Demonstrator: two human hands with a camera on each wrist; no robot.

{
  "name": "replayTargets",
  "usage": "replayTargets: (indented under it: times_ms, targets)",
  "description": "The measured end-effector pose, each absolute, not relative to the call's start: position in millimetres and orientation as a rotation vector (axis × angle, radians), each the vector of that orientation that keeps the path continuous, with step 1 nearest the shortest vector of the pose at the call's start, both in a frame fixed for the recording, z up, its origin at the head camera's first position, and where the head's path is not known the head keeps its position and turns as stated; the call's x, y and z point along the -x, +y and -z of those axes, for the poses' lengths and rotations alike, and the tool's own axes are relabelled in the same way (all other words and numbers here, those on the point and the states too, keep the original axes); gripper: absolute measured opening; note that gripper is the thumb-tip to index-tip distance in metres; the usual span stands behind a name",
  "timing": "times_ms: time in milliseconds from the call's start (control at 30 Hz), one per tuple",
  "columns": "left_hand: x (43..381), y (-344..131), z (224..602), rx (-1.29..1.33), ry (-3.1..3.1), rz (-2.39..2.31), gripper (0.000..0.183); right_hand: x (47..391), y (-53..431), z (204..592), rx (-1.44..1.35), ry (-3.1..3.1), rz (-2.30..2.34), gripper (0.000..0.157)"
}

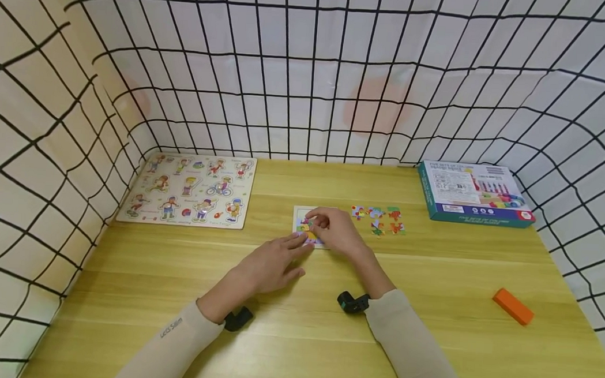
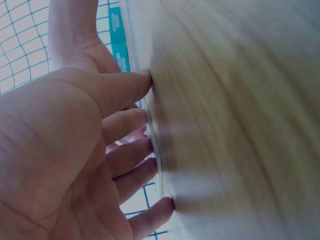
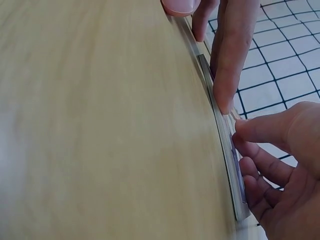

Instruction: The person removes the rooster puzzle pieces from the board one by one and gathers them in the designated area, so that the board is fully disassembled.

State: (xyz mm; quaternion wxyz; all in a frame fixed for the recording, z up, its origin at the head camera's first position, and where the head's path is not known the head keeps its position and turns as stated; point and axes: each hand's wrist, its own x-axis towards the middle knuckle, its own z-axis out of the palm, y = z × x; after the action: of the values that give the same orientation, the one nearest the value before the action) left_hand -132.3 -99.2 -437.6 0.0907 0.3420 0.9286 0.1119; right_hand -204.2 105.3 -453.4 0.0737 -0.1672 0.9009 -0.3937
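A small jigsaw puzzle (image 1: 303, 211) lies in a pale tray in the middle of the table, with colourful pieces in its lower part. My left hand (image 1: 272, 263) reaches in from the lower left, fingers extended, fingertips at the tray's near edge. In the left wrist view, the thumb (image 2: 135, 85) and little finger touch the wood beside the tray. Over the tray, my right hand (image 1: 335, 230) bends its fingers, thumb and index finger close together at the puzzle. The right wrist view shows these fingertips right at the tray (image 3: 222, 135); I cannot tell whether they pinch a piece.
Several loose jigsaw pieces (image 1: 379, 217) lie right of the tray. A wooden picture board (image 1: 188, 190) sits back left, a teal-edged box (image 1: 476, 194) back right. An orange block (image 1: 513, 306) rests at the right. Black wire mesh (image 1: 310, 68) encloses the table's back and sides.
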Motion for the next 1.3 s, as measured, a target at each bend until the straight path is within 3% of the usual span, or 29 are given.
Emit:
replayTargets:
  times_ms: [633,1300]
  targets:
    - [132,-99,437,-0.976,2.734,-0.347,0.060,201,116,450,0.452,2.676,1.298,0.024]
    - [133,-99,436,-0.983,2.734,-0.363,0.063,198,186,445,0.367,2.759,1.250,0.024]
